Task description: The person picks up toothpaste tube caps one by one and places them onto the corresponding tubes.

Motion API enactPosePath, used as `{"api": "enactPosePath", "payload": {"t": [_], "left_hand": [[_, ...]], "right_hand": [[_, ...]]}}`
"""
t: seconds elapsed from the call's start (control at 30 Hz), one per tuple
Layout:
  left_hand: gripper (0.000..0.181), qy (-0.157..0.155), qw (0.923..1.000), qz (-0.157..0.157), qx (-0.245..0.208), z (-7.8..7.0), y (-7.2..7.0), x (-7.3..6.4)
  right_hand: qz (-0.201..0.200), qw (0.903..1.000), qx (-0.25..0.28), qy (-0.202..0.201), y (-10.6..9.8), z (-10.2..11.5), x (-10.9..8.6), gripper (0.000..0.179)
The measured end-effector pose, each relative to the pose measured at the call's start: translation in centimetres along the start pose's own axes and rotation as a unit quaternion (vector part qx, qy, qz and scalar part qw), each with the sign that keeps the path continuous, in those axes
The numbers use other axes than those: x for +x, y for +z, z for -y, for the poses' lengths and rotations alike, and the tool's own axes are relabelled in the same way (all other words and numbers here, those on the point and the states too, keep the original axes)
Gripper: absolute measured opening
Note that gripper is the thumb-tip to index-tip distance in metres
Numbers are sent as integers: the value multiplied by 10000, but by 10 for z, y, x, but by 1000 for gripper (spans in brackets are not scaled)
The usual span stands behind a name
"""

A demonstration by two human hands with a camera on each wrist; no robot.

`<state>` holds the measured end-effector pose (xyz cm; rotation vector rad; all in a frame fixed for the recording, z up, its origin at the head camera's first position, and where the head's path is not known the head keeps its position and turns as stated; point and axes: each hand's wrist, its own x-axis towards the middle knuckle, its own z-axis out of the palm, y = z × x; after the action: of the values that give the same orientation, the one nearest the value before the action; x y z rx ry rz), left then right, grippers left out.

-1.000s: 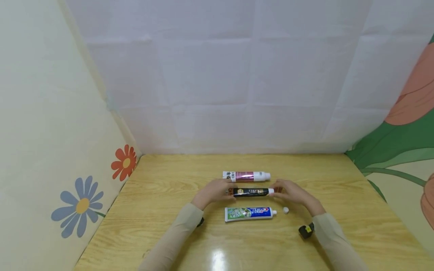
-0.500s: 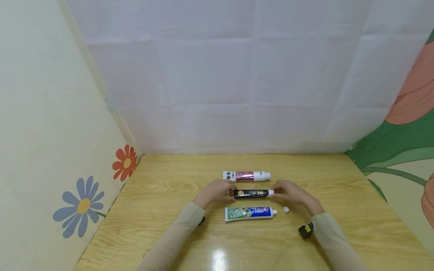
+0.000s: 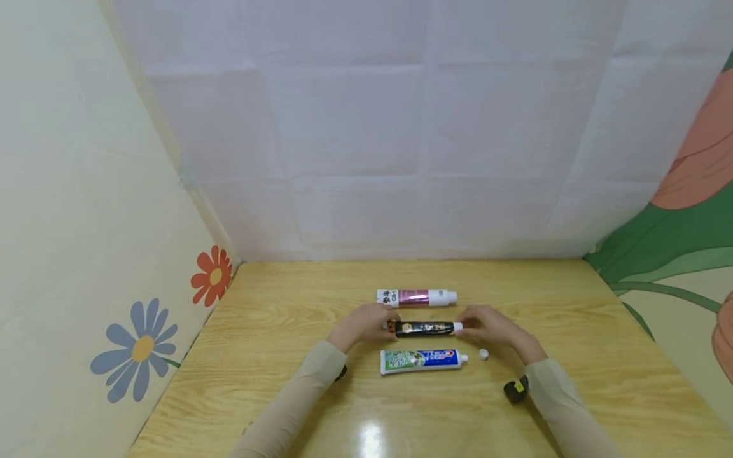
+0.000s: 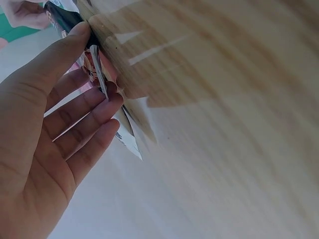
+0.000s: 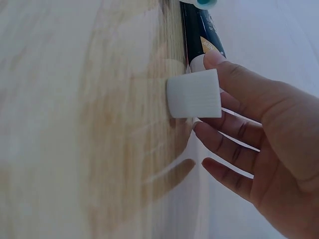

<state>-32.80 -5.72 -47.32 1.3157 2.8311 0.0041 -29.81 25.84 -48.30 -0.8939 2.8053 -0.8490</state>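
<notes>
A black toothpaste tube [image 3: 425, 328] with a white cap lies crosswise on the wooden table. My left hand [image 3: 364, 324] grips its flat tail end, thumb on one side and fingers on the other, as the left wrist view shows. At the other end, my right hand [image 3: 487, 325] pinches the white cap [image 5: 198, 63] with thumb and fingers; the loose cap partly hides this in the right wrist view. A pink and white tube [image 3: 417, 298] lies behind, and a green and blue toothpaste tube [image 3: 422, 360] with its nozzle bare lies in front.
A loose white cap [image 3: 483, 354] stands on the table [image 3: 572, 305] right of the green and blue tube, close to my right hand. A white sheet [image 3: 366, 159] hangs behind the table. The left wall [image 3: 74, 242] bears painted flowers.
The black tube has shifted slightly toward me and its printed face has turned a little. Both hands keep nearly the same place; the other tubes and the loose cap lie as before.
</notes>
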Motion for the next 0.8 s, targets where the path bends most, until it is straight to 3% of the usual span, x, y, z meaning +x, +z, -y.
{"api": "enactPosePath", "payload": {"t": [0.43,0.67,0.8], "left_hand": [[50,2,9999,-92,57,-4,-2,-5],[53,30,9997,-151,197,-6,-2,-6],[52,91,9992,-280,258,-8,-2,-7]], "right_hand": [[-41,9998,183,115,2,-1,-3,33],[-225,9988,374,-241,3,-7,-8,37],[-138,9988,456,-122,1,-7,-11,39]]}}
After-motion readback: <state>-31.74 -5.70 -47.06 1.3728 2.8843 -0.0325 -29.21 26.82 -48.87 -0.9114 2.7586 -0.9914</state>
